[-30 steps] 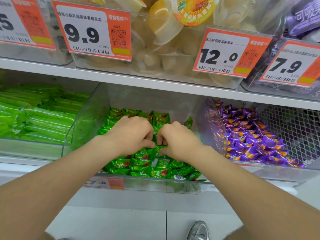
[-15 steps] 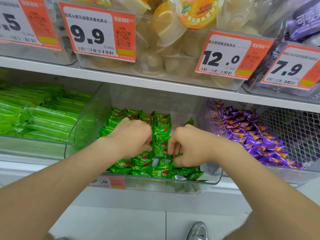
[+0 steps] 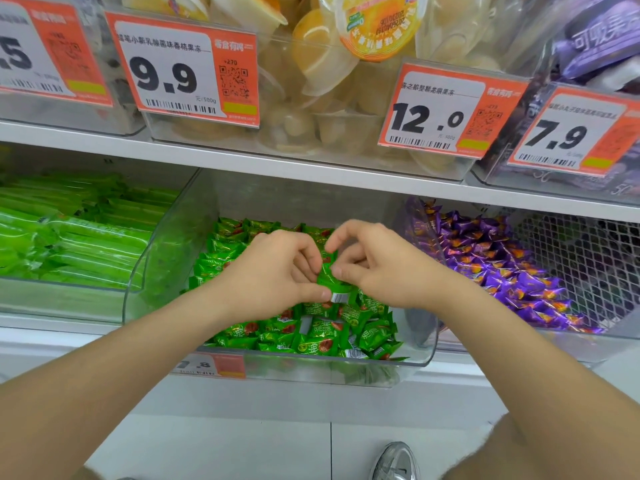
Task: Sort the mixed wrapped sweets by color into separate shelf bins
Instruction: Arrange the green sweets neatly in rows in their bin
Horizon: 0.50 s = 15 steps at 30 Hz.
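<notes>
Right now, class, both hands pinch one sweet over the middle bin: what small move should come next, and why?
Probably lower the green sweet into the middle bin and release it. The left hand and right hand pinch it above matching green wrappers, while the purple sweets lie further right.

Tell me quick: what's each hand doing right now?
Left hand: pinching a green sweet.
Right hand: pinching what looks like the same green sweet.
</notes>
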Motion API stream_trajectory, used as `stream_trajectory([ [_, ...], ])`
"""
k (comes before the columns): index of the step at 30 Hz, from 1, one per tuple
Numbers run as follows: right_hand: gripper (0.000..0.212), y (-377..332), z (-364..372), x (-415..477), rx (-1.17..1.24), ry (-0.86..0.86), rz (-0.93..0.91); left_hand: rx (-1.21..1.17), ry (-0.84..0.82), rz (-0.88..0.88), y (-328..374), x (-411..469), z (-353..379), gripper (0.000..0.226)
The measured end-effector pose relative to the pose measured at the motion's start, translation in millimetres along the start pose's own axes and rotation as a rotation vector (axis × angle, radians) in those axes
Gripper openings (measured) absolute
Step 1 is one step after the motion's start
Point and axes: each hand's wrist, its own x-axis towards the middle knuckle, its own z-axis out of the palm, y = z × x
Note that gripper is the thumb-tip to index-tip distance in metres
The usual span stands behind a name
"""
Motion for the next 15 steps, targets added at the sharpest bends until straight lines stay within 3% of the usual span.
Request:
stream_trajectory([
  [3, 0.026, 1, 1, 1, 0.195, 0.065, 0.087, -0.163, -0.019, -0.077, 3, -3, -6, 0.041],
  [5, 0.01, 0, 1, 1, 0.033, 0.123, 0.078, -0.096, -0.001, -0.11, -1, -6, -12, 0.035],
  [6, 0.013, 0, 1, 1, -0.109, 0.141, 0.067, -0.014, 0.032, -0.137, -3, -6, -14, 0.031],
  [11, 0.023, 3, 23, -7, -0.488, -0.191, 0.128, 0.148, 0.155, -0.244, -15, -10, -19, 0.026],
  [15, 0.03, 11, 41, -1, -0.566, -0.243, 0.155, 0.181, 0.168, -0.238, -19, -11, -20, 0.026],
])
